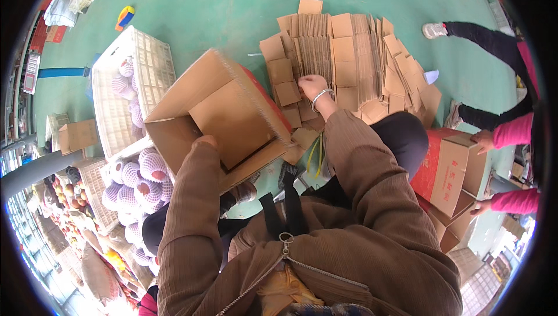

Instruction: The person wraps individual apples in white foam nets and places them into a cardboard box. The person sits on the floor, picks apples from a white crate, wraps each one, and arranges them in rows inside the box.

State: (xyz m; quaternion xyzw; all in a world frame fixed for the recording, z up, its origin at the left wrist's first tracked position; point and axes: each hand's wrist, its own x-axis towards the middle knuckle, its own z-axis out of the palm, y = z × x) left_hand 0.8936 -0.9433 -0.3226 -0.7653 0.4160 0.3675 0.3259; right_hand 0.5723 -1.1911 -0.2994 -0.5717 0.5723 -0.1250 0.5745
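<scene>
Tilted in front of me is an open cardboard box (235, 120), its inside turned towards me and its far outer side red. My left hand (205, 141) grips the box's near edge, with part of the hand hidden by my sleeve. To the right, on the floor, lies a large pile of folded cardboard dividers (344, 59), many standing on edge in rows. My right hand (314, 87), with a silver bangle on the wrist, is at the near left of this pile. Its fingers are curled against the cardboard; whether they hold a piece is hidden.
At left stand a white plastic crate (159, 67) and many fruits in foam nets (139, 181). A co-worker's hands (481, 141) in pink sleeves touch red and brown cardboard boxes (449, 176) at right. A yellow-blue tape dispenser (125, 17) lies on the green floor (209, 15).
</scene>
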